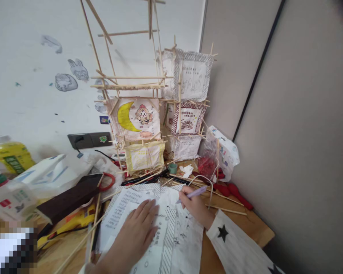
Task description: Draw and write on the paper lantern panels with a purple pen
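My right hand [194,205] grips a light purple pen [194,193], its tip close to the upper part of a white paper sheet [190,243]. Black drawn marks and a diagonally hatched band run down that sheet. Flat on the paper lies my left hand [137,232], fingers stretched out and holding nothing. Beneath and left of it is a sheet of handwriting [121,211] with a patterned border. What the left palm covers is hidden.
Stick frames with decorated panels [137,118] stand behind the papers. At left are a yellow glue gun [71,224], a dark box [71,196], red-handled scissors [108,182] and bottles [11,156]. Wooden sticks [228,209], a plastic bag [224,152] and red items [237,194] lie at right.
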### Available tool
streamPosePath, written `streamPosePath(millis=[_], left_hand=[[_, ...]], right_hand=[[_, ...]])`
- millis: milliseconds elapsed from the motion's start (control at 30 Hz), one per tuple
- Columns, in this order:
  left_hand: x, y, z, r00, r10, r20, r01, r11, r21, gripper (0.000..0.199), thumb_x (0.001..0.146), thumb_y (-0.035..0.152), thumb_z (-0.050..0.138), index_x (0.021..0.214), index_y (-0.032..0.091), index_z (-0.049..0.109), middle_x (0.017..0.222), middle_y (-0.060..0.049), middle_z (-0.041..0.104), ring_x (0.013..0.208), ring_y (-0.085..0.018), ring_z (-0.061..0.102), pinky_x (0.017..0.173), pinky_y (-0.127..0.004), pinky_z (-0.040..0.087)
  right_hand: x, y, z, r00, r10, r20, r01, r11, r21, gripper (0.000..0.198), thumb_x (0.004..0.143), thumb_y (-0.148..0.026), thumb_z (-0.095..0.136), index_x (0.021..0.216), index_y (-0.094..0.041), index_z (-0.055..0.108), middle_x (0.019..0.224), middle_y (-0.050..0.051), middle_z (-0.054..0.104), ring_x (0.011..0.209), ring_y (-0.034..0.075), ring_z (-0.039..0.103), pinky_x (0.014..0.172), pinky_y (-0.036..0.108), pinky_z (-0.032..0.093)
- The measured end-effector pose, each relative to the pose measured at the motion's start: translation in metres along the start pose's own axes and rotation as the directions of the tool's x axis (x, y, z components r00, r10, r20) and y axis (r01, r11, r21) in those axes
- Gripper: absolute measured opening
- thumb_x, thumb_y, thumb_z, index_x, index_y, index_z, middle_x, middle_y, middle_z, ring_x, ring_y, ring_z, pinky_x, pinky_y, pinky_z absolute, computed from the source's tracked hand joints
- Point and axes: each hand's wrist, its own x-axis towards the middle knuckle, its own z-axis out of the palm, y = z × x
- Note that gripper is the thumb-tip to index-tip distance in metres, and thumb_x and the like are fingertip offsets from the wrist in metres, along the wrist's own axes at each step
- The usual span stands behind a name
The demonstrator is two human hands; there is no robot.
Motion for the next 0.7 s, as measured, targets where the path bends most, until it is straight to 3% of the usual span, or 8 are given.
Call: streamPosePath(millis=[133,233,367,433,500,600,700], left_hand=[[-0.002,-0.008,0.003,0.998,0.06,-0.034,-0.058,0.997,0.059,0.044,0.086,0.026,0.046,0.129,0.017,0.044,0.13,-0.011,0.051,0.12,-0.029,0.042,0.094,-0.044,0.038],[0.0,-0.004,-0.001,0.998,0.03,-0.06,-0.028,0.999,0.035,0.043,0.081,0.023,0.05,0.124,0.018,0.047,0.115,-0.01,0.058,0.108,-0.028,0.05,0.095,-0.047,0.035],[0.007,0.001,-0.008,0.995,-0.03,-0.093,0.029,1.0,-0.012,0.016,0.083,0.022,0.047,0.092,0.018,0.061,0.089,-0.008,0.06,0.086,-0.026,0.055,0.082,-0.046,0.042],[0.009,0.0,-0.01,0.989,-0.067,-0.128,0.063,0.997,-0.035,0.019,0.086,0.022,0.043,0.078,0.019,0.06,0.082,-0.007,0.06,0.08,-0.025,0.055,0.075,-0.042,0.044],[0.009,-0.004,-0.012,0.975,-0.123,-0.187,0.113,0.992,-0.061,0.023,0.088,0.023,0.041,0.076,0.02,0.06,0.081,-0.006,0.061,0.076,-0.023,0.056,0.07,-0.038,0.045],[0.007,-0.011,-0.017,0.918,-0.217,-0.333,0.199,0.976,-0.085,0.025,0.091,0.027,0.037,0.082,0.019,0.059,0.079,-0.006,0.063,0.072,-0.021,0.059,0.068,-0.033,0.045],[0.005,-0.016,-0.025,0.871,-0.31,-0.382,0.289,0.951,-0.111,0.027,0.091,0.032,0.037,0.081,0.02,0.058,0.072,-0.004,0.064,0.064,-0.02,0.06,0.062,-0.03,0.045]], right_hand=[[0.002,-0.003,0.0,0.996,-0.019,-0.089,0.018,1.0,-0.004,0.024,0.083,-0.023,0.044,0.059,-0.021,0.041,0.049,-0.006,0.043,0.05,0.012,0.045,0.054,0.023,0.034],[0.003,-0.004,0.0,0.989,-0.014,-0.144,0.018,1.0,0.022,0.024,0.083,-0.024,0.045,0.059,-0.021,0.043,0.049,-0.006,0.043,0.049,0.011,0.043,0.051,0.022,0.032],[0.004,-0.006,-0.002,0.976,0.005,-0.217,0.001,0.999,0.032,0.025,0.083,-0.028,0.048,0.06,-0.021,0.046,0.049,-0.005,0.045,0.049,0.011,0.044,0.05,0.023,0.032],[0.005,-0.009,-0.003,0.972,0.017,-0.234,-0.011,1.0,0.027,0.022,0.082,-0.03,0.05,0.062,-0.021,0.049,0.052,-0.004,0.048,0.05,0.012,0.045,0.051,0.023,0.033],[0.005,-0.012,-0.003,0.969,0.022,-0.244,-0.011,0.999,0.047,0.017,0.081,-0.032,0.052,0.068,-0.021,0.053,0.059,-0.002,0.053,0.056,0.014,0.05,0.053,0.024,0.036],[0.004,-0.015,0.0,0.984,0.033,-0.177,0.0,0.983,0.184,0.021,0.082,-0.042,0.053,0.083,-0.021,0.056,0.074,0.001,0.062,0.059,0.015,0.054,0.056,0.026,0.041],[0.001,-0.017,0.004,0.999,0.046,0.016,-0.048,0.94,0.338,0.037,0.084,-0.055,0.044,0.09,-0.02,0.054,0.078,0.005,0.066,0.051,0.014,0.055,0.052,0.027,0.042]])
